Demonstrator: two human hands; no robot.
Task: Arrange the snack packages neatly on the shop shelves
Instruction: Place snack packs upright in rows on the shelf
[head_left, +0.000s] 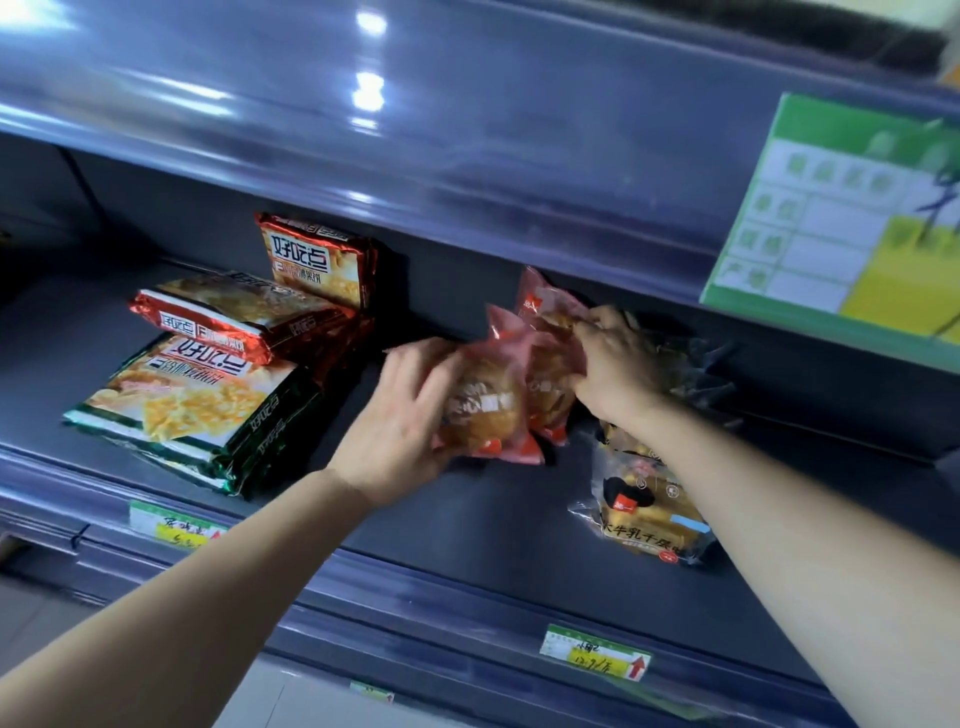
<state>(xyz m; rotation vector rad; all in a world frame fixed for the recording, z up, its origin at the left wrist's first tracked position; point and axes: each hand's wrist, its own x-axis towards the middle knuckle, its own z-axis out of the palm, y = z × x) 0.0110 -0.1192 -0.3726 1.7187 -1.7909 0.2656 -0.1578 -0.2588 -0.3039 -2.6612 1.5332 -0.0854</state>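
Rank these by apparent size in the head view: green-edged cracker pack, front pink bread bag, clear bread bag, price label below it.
1. green-edged cracker pack
2. clear bread bag and front pink bread bag: look alike, each partly covered, so unranked
3. price label

The standing red pack (317, 260) and the flat green pack (197, 405) both carry the brand 好吃点, the clear bread packet (649, 514) reads 牛乳千层, and the price tag (597, 657) shows a handwritten figure, perhaps 13.9.
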